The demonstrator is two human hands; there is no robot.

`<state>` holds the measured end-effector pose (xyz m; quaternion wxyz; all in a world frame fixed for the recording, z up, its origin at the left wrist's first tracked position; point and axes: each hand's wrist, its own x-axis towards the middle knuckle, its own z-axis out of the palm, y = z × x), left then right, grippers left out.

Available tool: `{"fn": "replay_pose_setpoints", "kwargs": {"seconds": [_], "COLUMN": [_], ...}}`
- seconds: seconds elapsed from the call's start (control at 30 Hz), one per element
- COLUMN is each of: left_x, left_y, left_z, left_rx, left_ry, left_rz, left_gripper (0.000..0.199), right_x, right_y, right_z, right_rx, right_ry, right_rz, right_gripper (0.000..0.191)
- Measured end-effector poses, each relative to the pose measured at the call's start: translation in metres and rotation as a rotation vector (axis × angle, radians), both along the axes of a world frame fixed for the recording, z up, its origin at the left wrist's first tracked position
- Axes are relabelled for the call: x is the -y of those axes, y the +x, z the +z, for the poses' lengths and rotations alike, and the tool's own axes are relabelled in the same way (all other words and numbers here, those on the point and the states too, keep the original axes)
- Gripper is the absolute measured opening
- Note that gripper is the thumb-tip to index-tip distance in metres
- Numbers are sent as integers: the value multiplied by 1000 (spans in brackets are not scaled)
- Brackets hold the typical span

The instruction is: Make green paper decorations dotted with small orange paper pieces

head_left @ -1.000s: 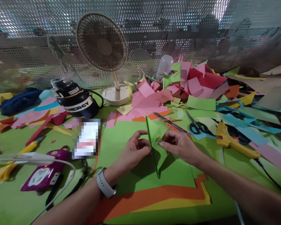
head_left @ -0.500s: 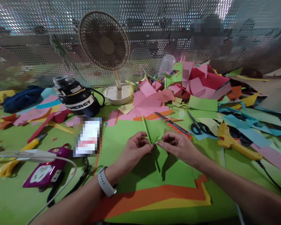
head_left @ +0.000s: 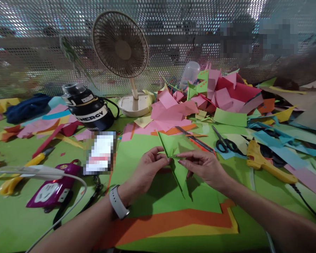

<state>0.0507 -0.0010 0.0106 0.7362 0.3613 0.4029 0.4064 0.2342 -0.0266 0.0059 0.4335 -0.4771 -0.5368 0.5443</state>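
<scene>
A folded green paper piece [head_left: 179,171] stands tilted over flat green sheets [head_left: 137,196] at the centre. My left hand [head_left: 153,166], with a pale watch strap on the wrist, pinches the paper's middle between thumb and fingers. From the right, my right hand [head_left: 200,165] meets the paper at its centre; thumb and index finger are a little apart there, and whether something small sits between them is too small to tell. Under the green sheets lie orange [head_left: 147,225] and yellow sheets. An orange cutter knife [head_left: 196,140] and black scissors [head_left: 225,143] lie just behind my right hand.
A yellow glue gun [head_left: 268,165] lies at right. Paper scraps [head_left: 173,109] are heaped behind, near a fan [head_left: 123,49]. A black bottle [head_left: 92,114], phone [head_left: 100,153], purple device [head_left: 54,188] and yellow-handled tool [head_left: 34,161] are at left.
My right thumb and index finger have parted slightly at the paper's centre. The green piece leans a bit more to the left at its top. The view has shifted slightly.
</scene>
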Motion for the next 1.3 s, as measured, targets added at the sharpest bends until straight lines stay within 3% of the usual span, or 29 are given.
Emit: {"fn": "replay_pose_setpoints", "kwargs": {"seconds": [0.33, 0.8, 1.0, 1.3], "left_x": [0, 2, 3, 2], "left_y": [-1, -2, 2, 3], "left_z": [6, 4, 0, -1], "left_rx": [28, -1, 26, -48], "left_ry": [-55, -117, -44, 19], "left_rz": [8, 49, -41, -73], "left_gripper": [46, 44, 30, 29], "right_x": [-1, -2, -2, -2], "right_y": [7, 5, 4, 2], "right_z": [18, 16, 14, 13], "right_rx": [72, -41, -128, -205], "right_ry": [7, -113, -177, -212], "right_rz": [63, 36, 62, 147], "right_gripper": [16, 11, 10, 18]}}
